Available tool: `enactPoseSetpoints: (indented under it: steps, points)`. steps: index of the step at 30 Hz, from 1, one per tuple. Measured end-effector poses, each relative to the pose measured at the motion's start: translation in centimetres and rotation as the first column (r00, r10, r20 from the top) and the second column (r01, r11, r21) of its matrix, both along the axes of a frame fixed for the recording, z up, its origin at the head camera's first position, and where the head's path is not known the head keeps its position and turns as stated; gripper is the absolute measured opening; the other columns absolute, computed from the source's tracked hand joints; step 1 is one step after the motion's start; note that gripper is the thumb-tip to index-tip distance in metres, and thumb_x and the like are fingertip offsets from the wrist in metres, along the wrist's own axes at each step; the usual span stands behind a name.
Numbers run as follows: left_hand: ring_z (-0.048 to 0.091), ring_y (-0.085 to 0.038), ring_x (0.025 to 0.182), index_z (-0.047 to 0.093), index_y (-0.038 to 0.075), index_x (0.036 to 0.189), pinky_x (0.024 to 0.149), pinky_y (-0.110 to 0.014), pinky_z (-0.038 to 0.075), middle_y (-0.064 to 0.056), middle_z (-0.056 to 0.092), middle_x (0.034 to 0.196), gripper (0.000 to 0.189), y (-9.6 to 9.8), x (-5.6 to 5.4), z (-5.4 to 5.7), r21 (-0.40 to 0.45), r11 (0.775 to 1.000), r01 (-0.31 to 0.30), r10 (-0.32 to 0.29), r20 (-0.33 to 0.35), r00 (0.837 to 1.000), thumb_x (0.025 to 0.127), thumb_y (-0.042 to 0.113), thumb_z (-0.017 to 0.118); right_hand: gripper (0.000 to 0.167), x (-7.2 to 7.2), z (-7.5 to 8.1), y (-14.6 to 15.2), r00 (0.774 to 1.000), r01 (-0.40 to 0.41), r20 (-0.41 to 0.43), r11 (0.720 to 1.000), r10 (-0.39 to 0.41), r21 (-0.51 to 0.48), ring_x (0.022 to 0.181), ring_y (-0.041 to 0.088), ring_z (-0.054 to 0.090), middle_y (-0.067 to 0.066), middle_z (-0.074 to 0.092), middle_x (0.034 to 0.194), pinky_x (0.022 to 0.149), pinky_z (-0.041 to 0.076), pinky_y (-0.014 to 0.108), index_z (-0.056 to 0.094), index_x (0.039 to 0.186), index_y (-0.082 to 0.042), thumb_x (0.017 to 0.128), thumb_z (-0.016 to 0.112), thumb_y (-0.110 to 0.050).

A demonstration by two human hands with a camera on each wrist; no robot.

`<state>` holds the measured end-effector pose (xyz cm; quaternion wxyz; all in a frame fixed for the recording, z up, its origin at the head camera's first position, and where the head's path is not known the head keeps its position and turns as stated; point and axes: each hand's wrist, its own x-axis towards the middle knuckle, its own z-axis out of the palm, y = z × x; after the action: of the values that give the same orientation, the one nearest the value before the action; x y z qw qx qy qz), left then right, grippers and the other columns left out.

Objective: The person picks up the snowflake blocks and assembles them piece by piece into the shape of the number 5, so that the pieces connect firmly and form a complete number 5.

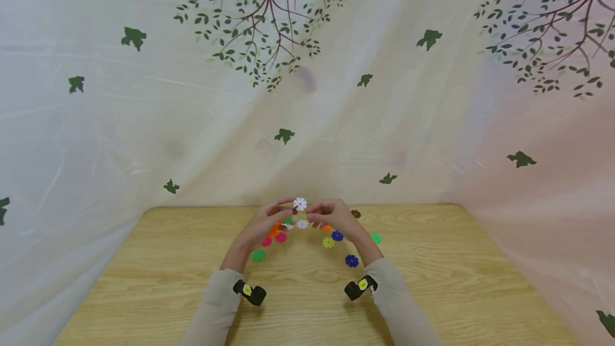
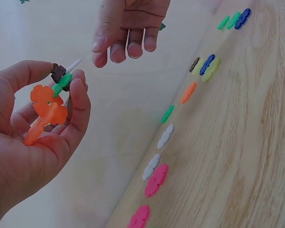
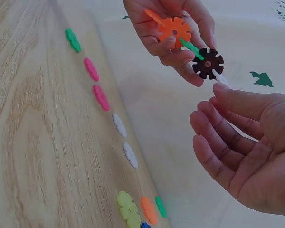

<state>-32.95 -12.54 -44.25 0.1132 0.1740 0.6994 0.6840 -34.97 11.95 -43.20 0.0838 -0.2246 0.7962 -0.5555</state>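
My left hand [image 1: 263, 224] holds a small chain of slotted plastic snowflake discs above the table. In the right wrist view the chain has orange discs [image 3: 180, 31], then a green disc [image 3: 190, 46], then a dark brown disc [image 3: 200, 69], slotted together at angles. A white disc [image 2: 73, 65] stands at the far end of the chain, by the left thumb and index fingertips. Close beside that white disc is my right hand [image 1: 337, 215], its fingers loosely bent; a narrow gap shows between its fingertips and the disc in the left wrist view.
Loose discs lie on the wooden table [image 1: 307, 303]: pink discs [image 2: 156, 180], white discs [image 3: 119, 125], a yellow disc [image 1: 328, 242], blue discs [image 1: 352, 261], a green disc [image 1: 258, 256] and several others. A printed curtain [image 1: 336, 148] hangs behind the table's far edge.
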Motion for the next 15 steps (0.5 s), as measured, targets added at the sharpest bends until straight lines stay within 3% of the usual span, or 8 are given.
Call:
enactPoseSetpoints:
  steps: [5,9,15]
  points:
    - [0.063,-0.032,0.115,0.049,0.012,0.15,0.088,-0.032,0.057,-0.018,0.059,0.138,0.046,0.0,0.1,0.0,0.024,1.0,-0.015,0.015,0.004,1.0,0.107,0.026,0.055,0.029,0.2,0.1,0.4,0.997,-0.075,-0.002,0.995,0.075,0.065,0.092,0.047,0.069,0.019,0.075,0.097,0.084,0.055,0.064,0.071,0.116,0.005,0.097,0.071,-0.016]
    - [0.063,-0.019,0.11,0.048,0.01,0.15,0.089,-0.033,0.058,-0.012,0.061,0.133,0.045,0.1,0.2,0.1,0.05,0.998,-0.038,0.037,0.015,0.999,0.107,0.023,0.054,0.026,0.2,0.1,0.9,0.994,-0.111,0.013,0.985,0.11,0.133,0.092,0.046,0.07,0.018,0.076,0.1,0.08,0.059,0.057,0.072,0.113,0.004,0.097,0.071,-0.017]
    - [0.06,-0.015,0.107,0.048,0.011,0.15,0.091,-0.036,0.057,-0.01,0.06,0.133,0.046,0.1,0.1,0.1,0.065,0.994,-0.087,0.085,0.027,0.996,0.106,0.021,0.055,0.027,-0.1,0.0,2.2,0.978,-0.202,0.004,0.95,0.207,0.238,0.084,0.032,0.072,0.025,0.073,0.101,0.076,0.06,0.052,0.069,0.113,0.008,0.098,0.069,-0.014]
